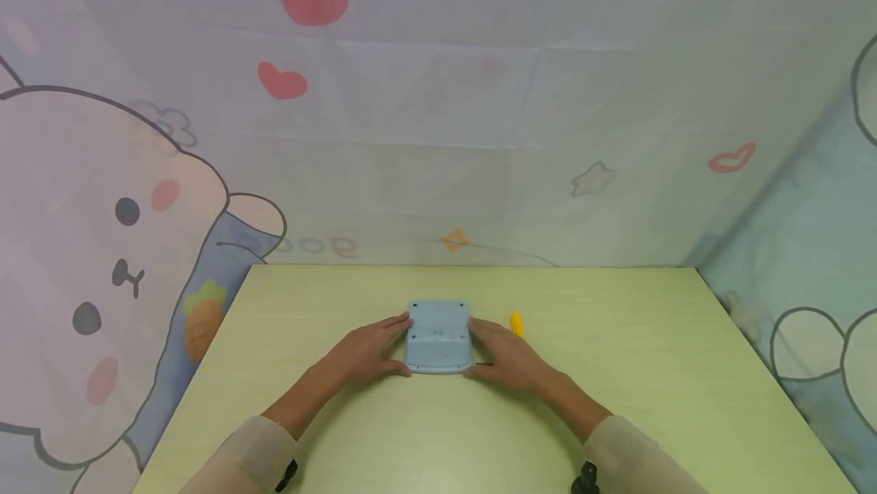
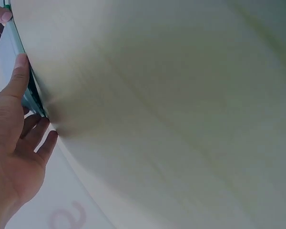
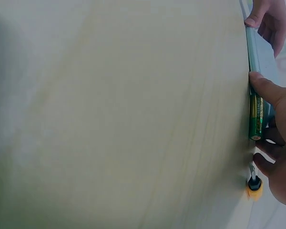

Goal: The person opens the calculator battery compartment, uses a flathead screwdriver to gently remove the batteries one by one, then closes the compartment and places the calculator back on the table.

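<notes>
A light blue calculator (image 1: 438, 353) lies back side up on the table, with small screw holes near its corners and a raised section across its near half. My left hand (image 1: 373, 349) grips its left side, thumb at the near corner and fingers along the edge; the left wrist view shows this hand (image 2: 19, 138) too. On the opposite side my right hand (image 1: 510, 355) holds the calculator in the same manner. In the right wrist view a green battery (image 3: 256, 117) lies beside the calculator, close under the right hand (image 3: 281, 138).
A yellow-handled screwdriver (image 1: 517, 324) lies just beyond the right hand, its metal shaft visible in the right wrist view. The pale wooden table (image 1: 329, 288) ends at a printed cloth backdrop (image 1: 438, 113).
</notes>
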Demonstrator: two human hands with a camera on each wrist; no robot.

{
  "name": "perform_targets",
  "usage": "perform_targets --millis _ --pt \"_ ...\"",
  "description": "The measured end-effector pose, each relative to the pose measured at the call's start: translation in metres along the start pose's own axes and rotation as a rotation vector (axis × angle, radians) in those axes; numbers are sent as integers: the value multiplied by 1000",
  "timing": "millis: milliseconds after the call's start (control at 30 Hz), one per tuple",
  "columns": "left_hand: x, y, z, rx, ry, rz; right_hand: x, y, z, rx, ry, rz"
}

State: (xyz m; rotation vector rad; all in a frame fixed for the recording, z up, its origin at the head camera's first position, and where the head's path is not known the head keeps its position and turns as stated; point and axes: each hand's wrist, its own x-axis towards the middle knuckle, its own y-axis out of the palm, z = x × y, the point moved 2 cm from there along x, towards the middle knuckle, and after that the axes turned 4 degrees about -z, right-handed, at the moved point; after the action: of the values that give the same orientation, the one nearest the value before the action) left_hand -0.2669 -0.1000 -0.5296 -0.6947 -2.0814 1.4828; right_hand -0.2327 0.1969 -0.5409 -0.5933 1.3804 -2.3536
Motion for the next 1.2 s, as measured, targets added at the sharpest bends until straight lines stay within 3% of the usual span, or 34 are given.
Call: perform_targets --millis 500,667,1000,1200 --pt "-4 2 -2 206 137 -98 -4 1 0 40 16 -24" --pt "-5 2 -3 231 168 -125 -4 3 -1 34 32 -18" --pt "-4 -3 -4 159 116 -80 -3 -1 1 38 23 -7" --pt "-2 -5 -1 82 38 -6 -1 -2 1 32 28 16"
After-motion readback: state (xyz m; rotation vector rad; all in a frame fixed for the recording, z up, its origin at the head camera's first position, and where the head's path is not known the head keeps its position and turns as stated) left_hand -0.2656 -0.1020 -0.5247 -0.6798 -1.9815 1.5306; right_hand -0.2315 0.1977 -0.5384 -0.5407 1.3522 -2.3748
